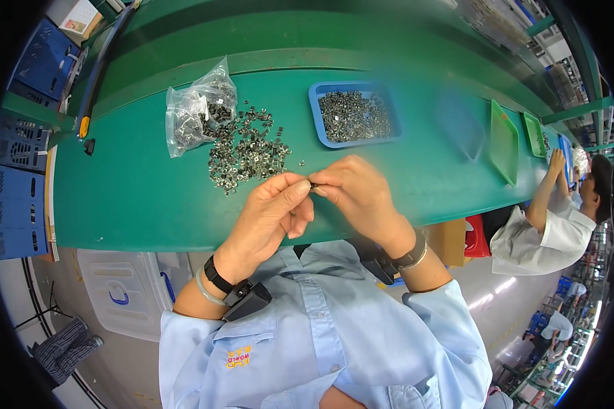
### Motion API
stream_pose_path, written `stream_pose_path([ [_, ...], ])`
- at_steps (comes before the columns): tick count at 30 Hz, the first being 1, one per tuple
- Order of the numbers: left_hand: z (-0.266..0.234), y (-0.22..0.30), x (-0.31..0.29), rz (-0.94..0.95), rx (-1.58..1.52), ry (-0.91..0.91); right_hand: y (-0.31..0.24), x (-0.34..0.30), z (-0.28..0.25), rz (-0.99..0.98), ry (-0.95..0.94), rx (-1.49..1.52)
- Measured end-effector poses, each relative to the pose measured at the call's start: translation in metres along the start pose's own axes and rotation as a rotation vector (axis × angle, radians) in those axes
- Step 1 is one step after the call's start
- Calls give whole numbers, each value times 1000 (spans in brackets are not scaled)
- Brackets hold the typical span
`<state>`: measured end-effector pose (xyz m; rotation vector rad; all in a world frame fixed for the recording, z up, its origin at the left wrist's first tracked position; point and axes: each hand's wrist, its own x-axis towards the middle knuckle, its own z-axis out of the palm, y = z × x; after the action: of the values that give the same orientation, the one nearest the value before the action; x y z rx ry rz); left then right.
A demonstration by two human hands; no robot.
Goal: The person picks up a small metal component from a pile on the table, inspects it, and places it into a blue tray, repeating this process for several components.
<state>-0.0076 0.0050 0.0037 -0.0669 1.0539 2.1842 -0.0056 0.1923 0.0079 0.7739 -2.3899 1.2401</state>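
Observation:
My left hand (280, 208) and my right hand (356, 189) meet over the front part of the green workbench. Between their pinched fingertips is a tiny dark piece (312, 186), mostly covered by the fingers, so its exact kind does not show. Just beyond my left hand lies a loose heap of small black and silver metal parts (247, 153). A clear plastic bag (184, 119) with more such parts lies at the heap's far left side. Beyond my right hand, a blue tray (330, 142) holds many similar small parts.
Two green trays (503, 143) (533, 134) stand farther right, where a co-worker (549, 232) in a white top sits at the same bench. A yellow-and-black cutter (84, 127) is at the far left, near blue crates (17, 204). A clear lidded box (119, 293) stands below the bench.

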Motion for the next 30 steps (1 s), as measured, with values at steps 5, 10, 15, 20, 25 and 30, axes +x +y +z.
stream_pose_path([
  [5,7,-6,-3,34,-20,18,-10,-8,5,0,104,-76],
  [10,14,-7,-5,57,53,73,-11,-14,3,-24,135,-170],
  [15,12,-6,-7,77,60,35,-11,-15,1,-9,138,-82],
  [20,10,-7,-6,62,70,8,-11,-16,2,20,145,-73],
  [25,6,-8,-2,34,-4,5,-12,-17,4,47,143,-52],
  [30,1,-14,1,55,-51,-29,-12,-17,7,63,146,-19],
])
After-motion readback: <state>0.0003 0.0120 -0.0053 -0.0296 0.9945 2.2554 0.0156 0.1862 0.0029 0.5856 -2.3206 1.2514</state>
